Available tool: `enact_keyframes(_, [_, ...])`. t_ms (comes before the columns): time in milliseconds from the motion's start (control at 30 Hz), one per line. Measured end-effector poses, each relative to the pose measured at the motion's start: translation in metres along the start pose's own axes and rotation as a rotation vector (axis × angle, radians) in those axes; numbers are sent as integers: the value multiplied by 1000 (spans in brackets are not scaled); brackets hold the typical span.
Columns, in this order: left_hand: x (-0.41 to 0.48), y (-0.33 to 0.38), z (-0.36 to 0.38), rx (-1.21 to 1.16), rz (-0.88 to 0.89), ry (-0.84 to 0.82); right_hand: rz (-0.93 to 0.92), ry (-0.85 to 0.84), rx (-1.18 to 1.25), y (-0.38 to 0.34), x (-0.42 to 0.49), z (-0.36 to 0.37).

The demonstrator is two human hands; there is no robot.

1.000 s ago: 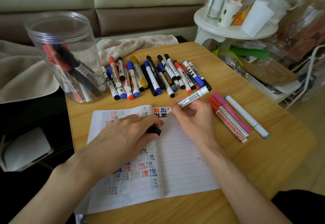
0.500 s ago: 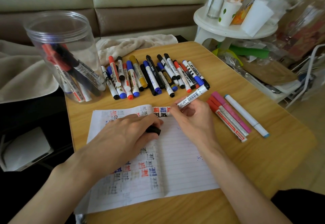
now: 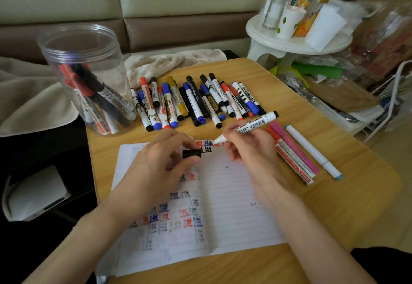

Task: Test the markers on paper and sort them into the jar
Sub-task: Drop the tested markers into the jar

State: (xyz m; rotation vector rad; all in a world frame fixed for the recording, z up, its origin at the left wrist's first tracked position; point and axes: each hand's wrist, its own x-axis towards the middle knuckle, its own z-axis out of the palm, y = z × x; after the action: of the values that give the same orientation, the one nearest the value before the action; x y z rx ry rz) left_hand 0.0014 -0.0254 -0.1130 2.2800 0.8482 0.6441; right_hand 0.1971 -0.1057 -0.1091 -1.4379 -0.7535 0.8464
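My right hand (image 3: 249,147) grips a white whiteboard marker (image 3: 256,124) with its tip just above the top edge of the lined paper (image 3: 234,205). My left hand (image 3: 160,163) pinches the marker's black cap (image 3: 191,153) a little to the left of the tip. The paper carries red, blue and black test marks. A clear plastic jar (image 3: 84,78) at the table's back left holds several markers. A row of loose markers (image 3: 196,100) lies behind the paper. Two red ones, a pink one (image 3: 294,150) and a white, blue-ended one (image 3: 312,150) lie to the right.
The wooden table (image 3: 334,194) ends close on the left and right. A beige cloth (image 3: 174,60) lies behind the marker row. A white stool (image 3: 296,42) with cups and bottles stands at the back right, above cluttered trays on the floor.
My left hand has lifted off the paper, bringing the black cap up into view toward the marker tip. My right hand has raised the marker slightly from the paper.
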Motion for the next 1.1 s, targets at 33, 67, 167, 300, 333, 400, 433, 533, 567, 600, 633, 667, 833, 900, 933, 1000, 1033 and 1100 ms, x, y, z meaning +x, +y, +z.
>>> enact_keyframes(33, [1,0,0,-15,-34,12,4,-29,24,-1,-1,-1])
enact_keyframes(67, [1,0,1,-27,-66,14,5,-59,36,-2,-2,-1])
enact_keyframes(167, [2,1,2,-45,-82,44,-9,-134,41,-5,-5,-1])
enact_keyframes(300, [1,7,3,-90,-70,62,-51,-184,30,-8,-8,1])
enact_keyframes(333, [1,7,3,-102,-62,61,-57,-193,18,-8,-8,1])
enact_keyframes(400, [1,8,3,-125,-47,59,-57,-211,-4,-8,-9,1])
enact_keyframes(433, [1,8,3,-131,-41,60,-55,-224,-13,-7,-10,1])
enact_keyframes(533, [2,8,3,-129,-33,75,-50,-272,-37,-7,-12,0])
enact_keyframes(567, [1,8,2,-124,-39,82,-45,-283,-37,-7,-12,-1])
enact_keyframes(600, [1,7,1,-120,-44,89,-30,-285,-34,-7,-11,-3])
enact_keyframes(633, [1,6,0,-116,-49,92,-2,-282,-34,-8,-11,-4])
enact_keyframes(667, [1,6,-1,-113,-56,92,34,-276,-27,-8,-9,-6])
enact_keyframes(833, [1,6,-5,-74,-82,90,83,-214,85,-14,-2,-21])
enact_keyframes(900, [0,7,-8,-46,-77,87,-2,-220,-79,-16,-1,-26])
enact_keyframes(933, [-1,7,-9,-5,-59,84,-55,-228,-172,-16,-1,-27])
enact_keyframes(1000, [-2,7,-10,90,-6,80,-125,-247,-265,-13,-1,-27])
enact_keyframes(1033, [-3,6,-9,110,12,89,-139,-250,-273,-11,-1,-25])
enact_keyframes(1100, [-4,4,-6,118,31,123,-150,-228,-276,-7,-3,-23])
